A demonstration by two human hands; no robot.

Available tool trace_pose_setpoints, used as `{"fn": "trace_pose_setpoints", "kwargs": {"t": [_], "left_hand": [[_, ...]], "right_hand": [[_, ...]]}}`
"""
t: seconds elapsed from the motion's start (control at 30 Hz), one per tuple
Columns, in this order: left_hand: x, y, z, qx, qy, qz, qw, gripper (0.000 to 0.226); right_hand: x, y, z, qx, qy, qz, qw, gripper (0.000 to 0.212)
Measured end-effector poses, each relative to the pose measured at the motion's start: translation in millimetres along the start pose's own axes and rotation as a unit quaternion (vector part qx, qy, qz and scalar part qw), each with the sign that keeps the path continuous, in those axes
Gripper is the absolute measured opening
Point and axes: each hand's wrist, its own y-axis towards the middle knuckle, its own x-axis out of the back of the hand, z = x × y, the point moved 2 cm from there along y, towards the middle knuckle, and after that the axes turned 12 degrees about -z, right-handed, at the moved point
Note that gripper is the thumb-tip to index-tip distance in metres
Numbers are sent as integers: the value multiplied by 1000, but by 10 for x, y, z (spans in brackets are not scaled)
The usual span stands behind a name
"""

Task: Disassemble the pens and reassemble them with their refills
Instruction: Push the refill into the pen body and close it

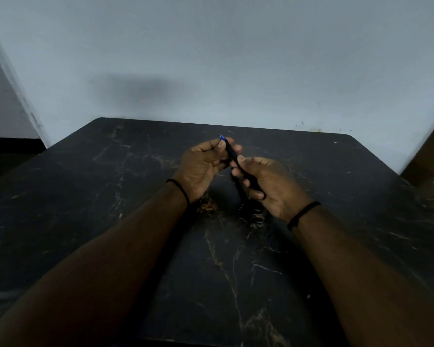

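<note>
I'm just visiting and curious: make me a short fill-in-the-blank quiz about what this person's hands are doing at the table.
1. Both hands grip one dark ____ with a blue tip.
2. The left hand pinches the end with the ____ tip, the end pointing away from the person.
3. The right hand wraps the pen's ____ end, nearer the person.
4. Each wrist wears a thin black ____.

Missing words: pen; blue; lower; band

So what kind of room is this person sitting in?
Probably a plain indoor room, perhaps at home. A dark marble-patterned table stands against a bare pale wall, and both hands hold a pen above it. Nothing else shows.
</note>
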Motion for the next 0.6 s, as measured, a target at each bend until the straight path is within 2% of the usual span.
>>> {"fn": "trace_pose_setpoints", "kwargs": {"t": [0.1, 0.3, 0.6], "left_hand": [[-2, 2, -3, 6, -8, 1, 1000, 19], [-15, -5, -12, 1, -8, -5, 1000, 16], [2, 5, 6, 5, 3, 2, 1000, 16]], "right_hand": [[-2, 4, 1, 11, 7, -13, 1000, 10], [-12, 12, -2, -26, -6, 10, 1000, 33], [-11, -25, 10, -17, 6, 17, 1000, 12]]}}
